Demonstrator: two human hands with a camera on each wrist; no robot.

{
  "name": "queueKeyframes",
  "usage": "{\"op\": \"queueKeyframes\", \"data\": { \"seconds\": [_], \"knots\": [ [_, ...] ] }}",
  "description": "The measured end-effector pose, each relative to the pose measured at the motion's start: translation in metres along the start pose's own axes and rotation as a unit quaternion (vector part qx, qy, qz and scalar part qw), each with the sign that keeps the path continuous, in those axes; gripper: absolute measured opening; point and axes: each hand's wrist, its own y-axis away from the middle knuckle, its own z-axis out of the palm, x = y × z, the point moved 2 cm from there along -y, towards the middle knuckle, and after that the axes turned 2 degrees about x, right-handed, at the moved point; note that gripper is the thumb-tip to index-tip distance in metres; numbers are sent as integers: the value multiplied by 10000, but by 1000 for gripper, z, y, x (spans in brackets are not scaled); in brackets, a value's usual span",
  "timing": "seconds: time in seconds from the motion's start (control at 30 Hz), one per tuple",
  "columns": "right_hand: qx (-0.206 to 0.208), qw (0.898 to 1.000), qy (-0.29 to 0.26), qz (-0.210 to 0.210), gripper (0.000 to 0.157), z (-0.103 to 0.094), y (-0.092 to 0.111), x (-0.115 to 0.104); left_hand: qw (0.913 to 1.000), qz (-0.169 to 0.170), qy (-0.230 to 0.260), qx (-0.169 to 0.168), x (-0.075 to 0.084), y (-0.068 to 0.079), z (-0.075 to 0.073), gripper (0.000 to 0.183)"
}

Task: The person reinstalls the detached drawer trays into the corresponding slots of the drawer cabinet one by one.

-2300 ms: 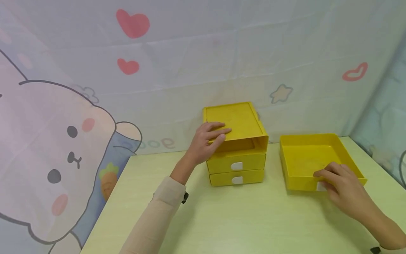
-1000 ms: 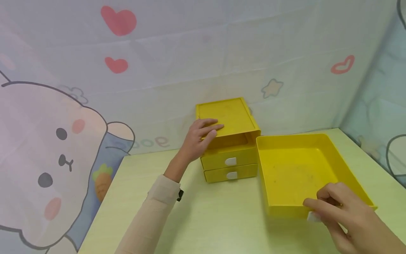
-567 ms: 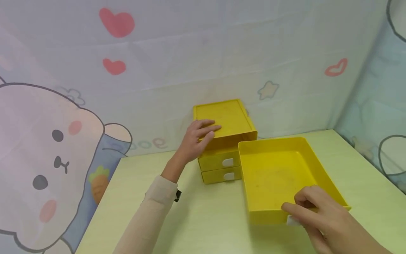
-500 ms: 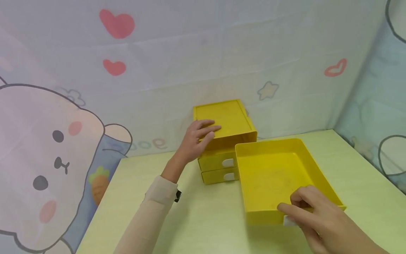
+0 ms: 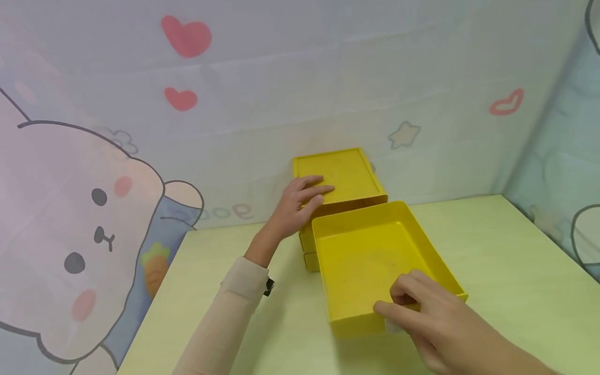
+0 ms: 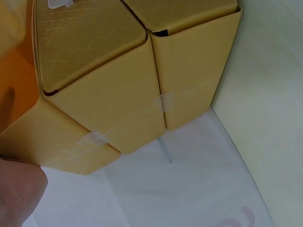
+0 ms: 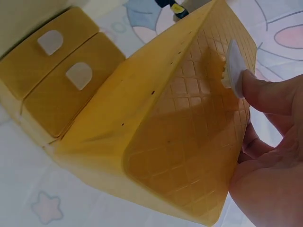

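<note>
A small yellow drawer cabinet [image 5: 339, 174] stands at the back of the table, its top slot open at the front. My left hand [image 5: 295, 205] rests on its top at the left front edge, fingers spread fairly straight. My right hand [image 5: 431, 312] grips a yellow pull-out drawer [image 5: 361, 260] by its front wall, fingers over the rim, thumb against the white handle [image 7: 235, 68]. Nothing lies in this drawer. Its rear end is just before the top slot; whether it has entered cannot be told. Two lower drawers [image 7: 66, 90] are in the cabinet, mostly hidden in the head view.
The pale table [image 5: 506, 250] extends to the right and in front. A printed cloth [image 5: 262, 104] with hearts and a cartoon animal hangs close behind the cabinet. Another cloth [image 5: 553, 156] hangs on the right side.
My right hand has lifted the drawer from the table on the right and carried it left to the front of the cabinet. The left hand has stayed on the cabinet.
</note>
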Motion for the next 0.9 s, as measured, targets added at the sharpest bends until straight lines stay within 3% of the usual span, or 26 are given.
{"op": "queueKeyframes", "data": {
  "seconds": [0.1,0.23,0.67,0.9],
  "knots": [
    [-300,9994,26,141,49,4,-7,-4,10000,8,3,4,0,-2,-1,36],
    [-387,9989,94,237,50,9,-12,-6,10000,4,74,-46,0,-2,-1,36],
    [-282,9993,126,199,51,21,-17,-2,9989,-176,188,-401,-1,-2,-5,39],
    [17,9999,-88,79,47,27,-20,4,9976,-341,398,-460,0,-3,-9,39]
  ]
}}
